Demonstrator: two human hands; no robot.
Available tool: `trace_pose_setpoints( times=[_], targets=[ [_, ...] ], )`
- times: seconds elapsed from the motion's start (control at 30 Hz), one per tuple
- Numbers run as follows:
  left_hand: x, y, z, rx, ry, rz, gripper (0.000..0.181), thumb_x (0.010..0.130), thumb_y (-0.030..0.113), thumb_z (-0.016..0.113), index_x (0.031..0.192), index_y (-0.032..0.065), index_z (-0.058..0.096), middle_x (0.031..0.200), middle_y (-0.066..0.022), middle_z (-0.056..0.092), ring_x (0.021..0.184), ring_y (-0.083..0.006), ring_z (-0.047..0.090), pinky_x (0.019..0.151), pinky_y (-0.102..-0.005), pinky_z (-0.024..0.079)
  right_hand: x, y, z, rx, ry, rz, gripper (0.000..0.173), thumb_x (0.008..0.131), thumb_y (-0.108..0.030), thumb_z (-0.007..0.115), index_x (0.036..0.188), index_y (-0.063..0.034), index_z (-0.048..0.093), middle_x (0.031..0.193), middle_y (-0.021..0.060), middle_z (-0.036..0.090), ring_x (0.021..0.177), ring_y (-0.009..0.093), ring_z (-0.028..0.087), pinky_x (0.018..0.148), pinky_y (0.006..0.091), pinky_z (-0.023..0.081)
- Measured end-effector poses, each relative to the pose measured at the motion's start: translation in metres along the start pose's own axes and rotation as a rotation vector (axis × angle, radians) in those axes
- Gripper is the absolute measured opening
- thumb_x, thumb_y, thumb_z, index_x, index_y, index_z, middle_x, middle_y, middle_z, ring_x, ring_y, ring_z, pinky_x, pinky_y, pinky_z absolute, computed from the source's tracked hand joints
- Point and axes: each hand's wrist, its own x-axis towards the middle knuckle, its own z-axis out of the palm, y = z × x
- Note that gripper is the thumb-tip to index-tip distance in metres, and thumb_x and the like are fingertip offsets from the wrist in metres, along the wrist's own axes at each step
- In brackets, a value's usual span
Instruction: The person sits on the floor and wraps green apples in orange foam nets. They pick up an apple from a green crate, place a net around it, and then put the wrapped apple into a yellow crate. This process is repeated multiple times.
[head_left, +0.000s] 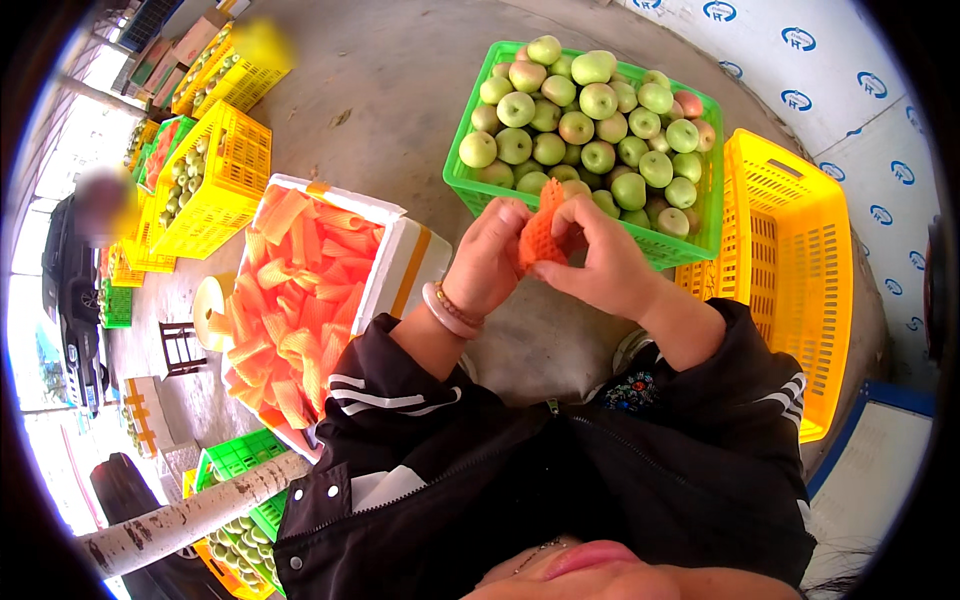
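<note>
Between my two hands is an orange foam net sleeve (541, 231), its narrow tip pointing away from me. My left hand (486, 251), with bracelets at the wrist, grips the sleeve's left side. On the other side, the thumb and fingers of my right hand (604, 259) pinch it. Whether anything is inside the sleeve, I cannot tell. Just beyond my hands, a green plastic crate (457, 161) is heaped with green and reddish apples (598, 157). To my left, a white foam box (390, 262) holds many flattened orange foam net sleeves (307, 281).
Yellow plastic crates (814, 300) stand at my right, beside a printed wall (870, 150). Yellow crates of apples (225, 180) line the left. A pale pole (195, 514) crosses at lower left. Two blurred people are near the far-left crates.
</note>
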Motion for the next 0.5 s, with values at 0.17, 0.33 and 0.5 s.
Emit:
trace_pose_setpoints(
  times=[0.17, 0.33, 0.5],
  targets=[
    [0.005, 0.003, 0.006, 0.367, -0.021, -0.013, 0.033, 0.083, -0.004, 0.063, 0.112, 0.0009, 0.049, 0.107, -0.0068, 0.057, 0.101, -0.0147, 0.058, 0.088, -0.0297, 0.05, -0.001, 0.014, -0.004, 0.279, 0.064, 0.143, 0.029, 0.083, 0.001, 0.063, 0.104, -0.003, 0.044, 0.088, 0.0067, 0.06, 0.082, 0.013, 0.063, 0.072, 0.0279, 0.052],
    [0.008, -0.01, -0.02, 0.8, 0.234, 0.035, 0.031, 0.084, 0.007, 0.055, 0.113, -0.0039, 0.055, 0.099, -0.0093, 0.063, 0.086, -0.0155, 0.062, 0.075, -0.0282, 0.054, 0.0, 0.01, 0.005, -0.011, 0.086, -0.022, 0.02, 0.087, 0.0, 0.06, 0.105, -0.0036, 0.051, 0.09, 0.0112, 0.062, 0.079, 0.022, 0.064, 0.069, 0.0318, 0.051],
    [0.009, -0.011, -0.013, 1.071, 0.481, 0.28, 0.019, 0.082, 0.006, 0.057, 0.1, 0.0011, 0.057, 0.077, -0.0064, 0.06, 0.062, -0.0129, 0.055, 0.055, -0.0299, 0.048, -0.001, -0.007, -0.001, -0.527, -0.036, -0.131, 0.022, 0.084, 0.001, 0.058, 0.105, -0.0071, 0.061, 0.088, 0.0105, 0.058, 0.077, 0.033, 0.058, 0.068, 0.0376, 0.05]
  ],
)
